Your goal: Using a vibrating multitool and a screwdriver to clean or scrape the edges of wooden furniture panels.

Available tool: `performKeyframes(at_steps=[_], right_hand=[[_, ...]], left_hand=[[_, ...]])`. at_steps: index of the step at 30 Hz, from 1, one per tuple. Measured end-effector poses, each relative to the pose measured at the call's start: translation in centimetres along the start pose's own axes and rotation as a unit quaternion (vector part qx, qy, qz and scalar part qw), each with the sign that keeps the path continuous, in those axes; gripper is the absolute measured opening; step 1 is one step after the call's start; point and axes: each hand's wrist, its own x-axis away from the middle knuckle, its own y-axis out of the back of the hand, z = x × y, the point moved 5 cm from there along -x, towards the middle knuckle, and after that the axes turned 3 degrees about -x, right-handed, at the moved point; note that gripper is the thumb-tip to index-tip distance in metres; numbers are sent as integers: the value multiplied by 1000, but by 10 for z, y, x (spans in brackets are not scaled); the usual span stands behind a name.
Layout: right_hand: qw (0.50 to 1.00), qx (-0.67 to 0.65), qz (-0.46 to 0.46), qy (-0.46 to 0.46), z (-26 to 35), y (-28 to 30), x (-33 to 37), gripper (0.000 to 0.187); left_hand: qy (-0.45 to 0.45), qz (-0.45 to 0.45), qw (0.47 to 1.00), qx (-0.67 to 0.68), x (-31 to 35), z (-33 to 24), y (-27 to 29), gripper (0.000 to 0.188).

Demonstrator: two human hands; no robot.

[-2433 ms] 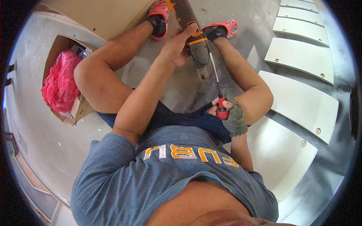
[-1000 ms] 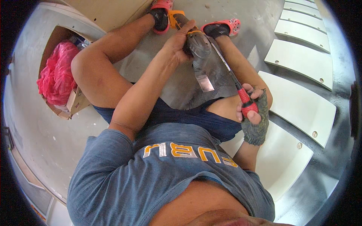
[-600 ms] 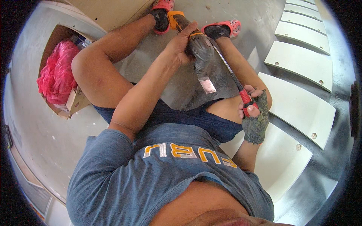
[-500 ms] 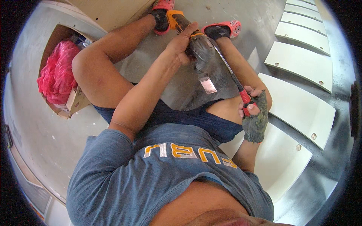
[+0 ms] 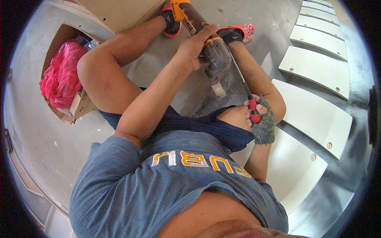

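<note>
My left hand (image 5: pixel 196 45) is bare and wrapped round the body of an orange and black oscillating multi-tool (image 5: pixel 216 57). The tool slants between my lower legs, with its orange end away from me. A flat metal blade (image 5: pixel 218 90) sticks out of its head toward me. In my right hand (image 5: pixel 263 119), which wears a grey-green fingerless glove, is the red and black handle of a screwdriver (image 5: pixel 253 109). Its long shaft runs up along the right side of the multi-tool's head. The shaft's tip is hard to make out, so whether it touches a screw I cannot tell.
White curved panels (image 5: pixel 315 115) with small round holes lie in a row along the right. At the left, a cardboard box (image 5: pixel 81 107) holds a pink plastic bag (image 5: pixel 61 75). A beige board (image 5: pixel 119 14) stands at the far left, near my foot in a red clog (image 5: pixel 248 31).
The multi-tool has shifted a little to the right and its blade has turned. My right hand and the screwdriver handle have moved slightly left and away from me.
</note>
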Motion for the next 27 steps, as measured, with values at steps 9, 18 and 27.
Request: performKeyframes(at_steps=[9,18,27], right_hand=[[959,-140,145,-197,-38,-27,16,65],[870,464,48,158,-52,-74,25,52],[890,409,-80,186,-40,-75,37,36]], left_hand=[[-81,37,996,-5,10,-11,-4,24],[-46,84,995,20,3,-6,-1,28],[-111,150,981,51,13,-19,-9,34]])
